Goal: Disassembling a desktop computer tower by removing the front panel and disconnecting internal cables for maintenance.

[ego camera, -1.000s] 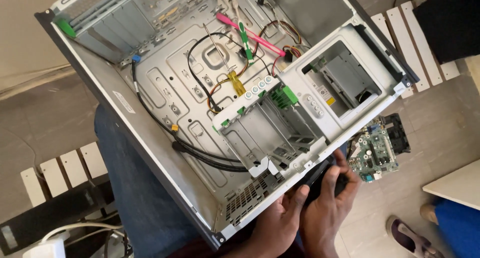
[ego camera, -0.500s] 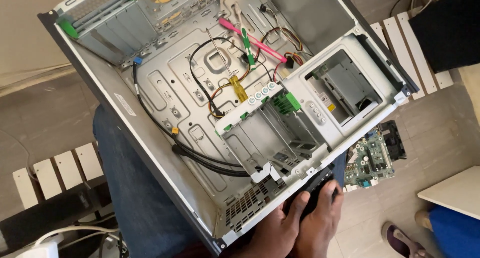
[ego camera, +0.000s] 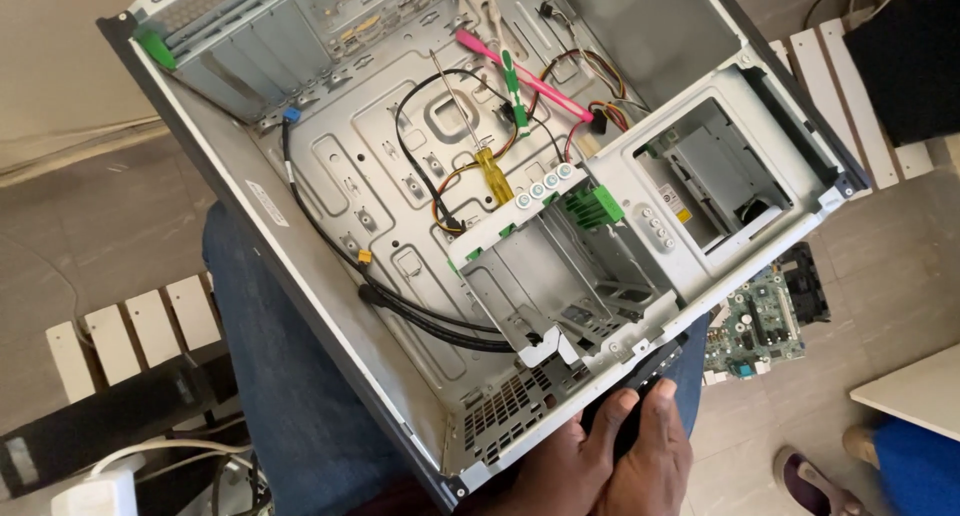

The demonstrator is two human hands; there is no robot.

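While computer case rests on lap, both hands' fingers curl closed round black front panel.

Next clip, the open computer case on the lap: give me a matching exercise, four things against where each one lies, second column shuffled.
Things:
1. yellow-handled screwdriver
2. pink cable
3. loose circuit board
4. thick black cable

Places:
A. on the floor, beside the case
B. on the case's inner panel, tip pointing to the rear
C. curving along the panel beside the drive cage
D. running slantwise near the top of the case, toward the coloured wires

Pairs: 1-B, 2-D, 3-A, 4-C. Both hands grip the front edge of the computer case.
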